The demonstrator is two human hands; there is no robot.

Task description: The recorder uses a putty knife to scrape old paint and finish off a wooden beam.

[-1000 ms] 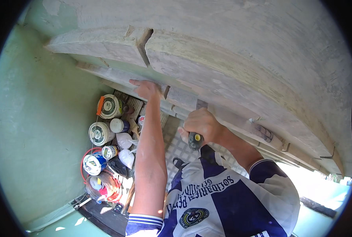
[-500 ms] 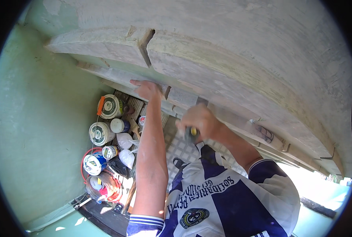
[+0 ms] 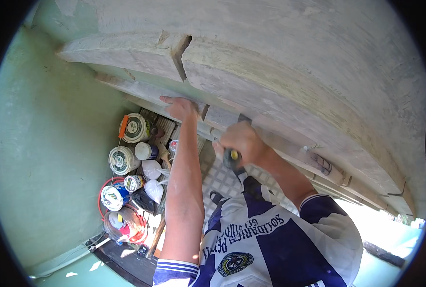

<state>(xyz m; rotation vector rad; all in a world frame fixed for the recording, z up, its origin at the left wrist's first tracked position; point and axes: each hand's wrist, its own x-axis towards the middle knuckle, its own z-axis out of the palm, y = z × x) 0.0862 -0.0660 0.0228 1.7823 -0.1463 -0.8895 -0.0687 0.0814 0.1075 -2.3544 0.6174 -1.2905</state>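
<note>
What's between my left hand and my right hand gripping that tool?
In the head view, a stretch of the pale ledge lies between your left hand and right hand, with a narrow gap crossing it beside the left.

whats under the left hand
The left hand lies over the pale lower ledge, which shows on both sides of it; the patch directly beneath the hand is covered.
</note>
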